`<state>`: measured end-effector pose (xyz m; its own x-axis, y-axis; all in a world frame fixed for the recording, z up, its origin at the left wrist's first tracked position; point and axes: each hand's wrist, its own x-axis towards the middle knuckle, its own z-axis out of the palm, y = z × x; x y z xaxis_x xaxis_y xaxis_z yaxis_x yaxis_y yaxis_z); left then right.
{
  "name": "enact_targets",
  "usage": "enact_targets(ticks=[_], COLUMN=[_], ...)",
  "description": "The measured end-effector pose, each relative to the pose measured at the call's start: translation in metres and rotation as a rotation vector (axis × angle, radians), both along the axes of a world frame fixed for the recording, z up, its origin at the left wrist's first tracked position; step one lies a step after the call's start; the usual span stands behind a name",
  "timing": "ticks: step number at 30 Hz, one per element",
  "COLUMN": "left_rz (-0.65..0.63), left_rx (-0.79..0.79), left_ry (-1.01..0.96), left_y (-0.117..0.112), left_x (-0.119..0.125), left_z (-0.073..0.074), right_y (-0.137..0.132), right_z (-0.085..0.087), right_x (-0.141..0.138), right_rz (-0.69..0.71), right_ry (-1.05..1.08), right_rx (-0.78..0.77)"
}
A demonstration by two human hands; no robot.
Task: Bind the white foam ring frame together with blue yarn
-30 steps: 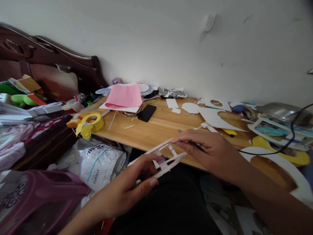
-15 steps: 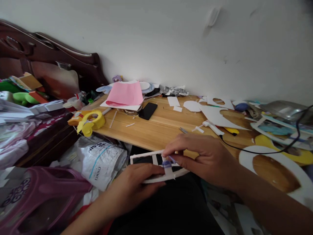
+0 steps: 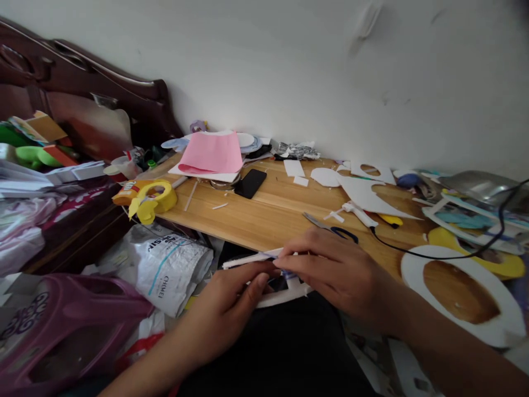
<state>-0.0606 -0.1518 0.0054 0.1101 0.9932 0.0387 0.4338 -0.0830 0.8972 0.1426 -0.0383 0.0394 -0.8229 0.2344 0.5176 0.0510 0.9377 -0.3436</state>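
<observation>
A small white frame with crossbars [image 3: 278, 299] is held low over my lap, at the front edge of the table. My left hand [image 3: 236, 300] is closed on its left part, the thumb and forefinger drawn together near the middle. My right hand [image 3: 341, 270] is closed over the right part, its fingertips meeting the left ones. A thin purple strip [image 3: 288, 273] lies around a crossbar beneath the right fingers. Hands cover much of the frame, and the strip's ends are hard to make out.
On the wooden table [image 3: 264, 220] lie scissors [image 3: 326, 225], a white corded glue gun [image 3: 360, 215], a black phone [image 3: 250, 183], pink sheets [image 3: 212, 153], yellow tape [image 3: 163, 198] and white cut-outs [image 3: 366, 193]. A white ring [image 3: 413, 275] lies at right. Below stands a silvery bag [image 3: 169, 270].
My left thumb and fingers have moved up and inward to meet the right fingertips. My right hand has shifted slightly, bringing the scissors behind it into view. The frame has tilted.
</observation>
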Motion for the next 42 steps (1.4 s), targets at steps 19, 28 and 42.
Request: enact_targets(ticks=[19,28,42], left_rz=[0.253,0.112,-0.076], left_rx=[0.298,0.436,0.403], left_ry=[0.056,0.128,0.467], left_y=[0.002,0.007,0.02], left_x=[0.004,0.006,0.004], left_z=[-0.011,-0.009,0.01], right_y=[-0.014,-0.016,-0.02], right_z=[-0.036,-0.031,-0.03], right_x=[0.017,0.013,-0.001], right_rz=[-0.155,-0.164,-0.342], right_ry=[0.188,0.163,0.151], right_rx=[-0.243,-0.3,-0.453])
